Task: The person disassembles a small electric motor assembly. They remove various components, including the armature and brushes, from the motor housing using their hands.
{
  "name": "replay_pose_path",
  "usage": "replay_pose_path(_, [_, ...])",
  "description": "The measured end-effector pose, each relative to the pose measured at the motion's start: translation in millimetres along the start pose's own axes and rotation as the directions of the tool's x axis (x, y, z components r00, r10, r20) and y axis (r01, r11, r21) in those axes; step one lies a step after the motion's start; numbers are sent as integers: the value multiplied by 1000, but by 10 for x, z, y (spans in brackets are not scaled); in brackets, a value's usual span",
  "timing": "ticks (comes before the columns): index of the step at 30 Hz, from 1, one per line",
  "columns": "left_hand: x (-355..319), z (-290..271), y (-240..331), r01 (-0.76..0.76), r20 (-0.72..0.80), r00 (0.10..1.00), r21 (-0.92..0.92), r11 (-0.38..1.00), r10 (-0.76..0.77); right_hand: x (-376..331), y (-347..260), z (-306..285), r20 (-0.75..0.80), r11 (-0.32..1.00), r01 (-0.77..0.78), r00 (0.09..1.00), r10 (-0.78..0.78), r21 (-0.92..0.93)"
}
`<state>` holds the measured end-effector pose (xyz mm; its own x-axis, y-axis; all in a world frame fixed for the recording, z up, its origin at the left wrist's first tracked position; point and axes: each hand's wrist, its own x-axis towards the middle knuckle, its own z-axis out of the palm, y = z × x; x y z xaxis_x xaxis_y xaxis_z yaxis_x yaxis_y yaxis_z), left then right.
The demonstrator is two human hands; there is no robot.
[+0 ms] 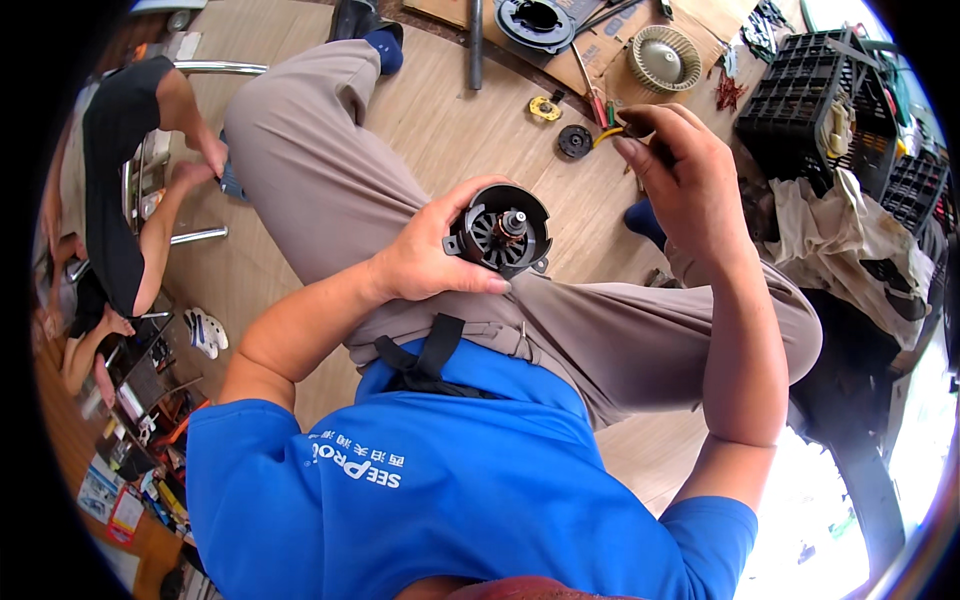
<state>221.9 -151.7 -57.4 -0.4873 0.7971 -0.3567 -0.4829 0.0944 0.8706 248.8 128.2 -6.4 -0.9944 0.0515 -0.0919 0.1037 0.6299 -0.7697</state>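
Observation:
My left hand grips a round black motor housing over my lap; its open face shows a rotor with copper windings and a metal shaft in the middle. My right hand is raised to the right of it, fingers pinched on a small dark part with a yellow wire at its tip. The two hands are apart. What lies inside the right fist is hidden.
On the wooden floor ahead lie a small black disc, a yellow piece, screwdrivers, a beige fan wheel and cardboard. Black crates and cloth stand right. Another person sits at the left.

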Motion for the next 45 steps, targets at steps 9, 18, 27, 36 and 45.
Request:
replay_pose_path(9, [-64, -41, 32, -39, -18, 999, -56, 998, 38, -79, 456, 258, 109, 973, -61, 990, 86, -222])
replay_pose_path(18, [-112, -494, 447, -412, -142, 907, -498, 763, 398, -59, 1633, 649, 356, 861, -194, 851, 387, -470])
replay_pose_path(27, [-81, -593, 473, -257, -262, 962, -797, 547, 71, 336, 2570, 1427, 112, 800, -418, 855, 507, -430])
replay_pose_path(36, [-79, -689, 401, -250, -397, 917, -662, 707, -47, 623, 2422, 2208, 19, 849, -435, 887, 461, -299])
replay_pose_path(45, [944, -681, 126, 63, -197, 961, -533, 844, -196, 912, 2656, 2248, -150, 906, -417, 893, 424, 76])
